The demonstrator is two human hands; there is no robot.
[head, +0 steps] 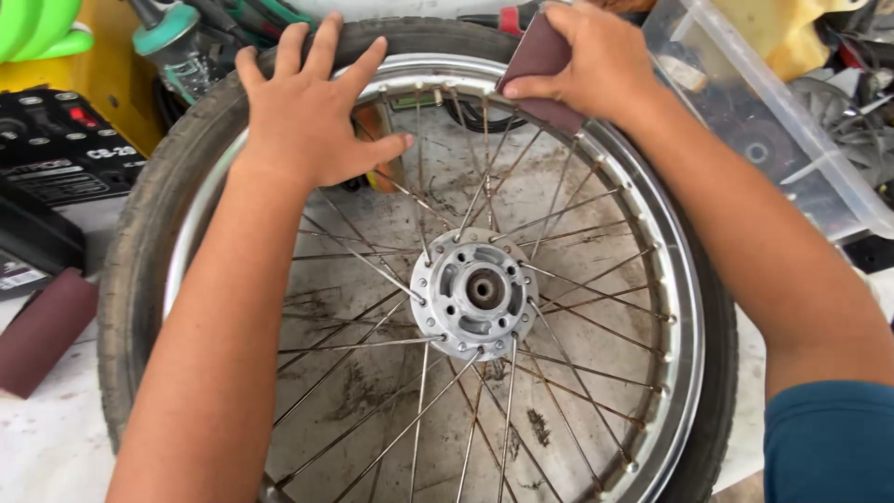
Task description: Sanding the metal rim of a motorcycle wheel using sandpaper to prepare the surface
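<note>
A spoked motorcycle wheel lies flat in front of me, with a black tyre, a shiny metal rim and a grey hub at its centre. My left hand rests flat with fingers spread on the tyre and rim at the far left side. My right hand presses a folded piece of dark red sandpaper against the far part of the rim.
A second piece of dark red sandpaper lies at the left. A black case and yellow box sit at the back left. A clear plastic bin stands at the right. A teal tool lies beyond the wheel.
</note>
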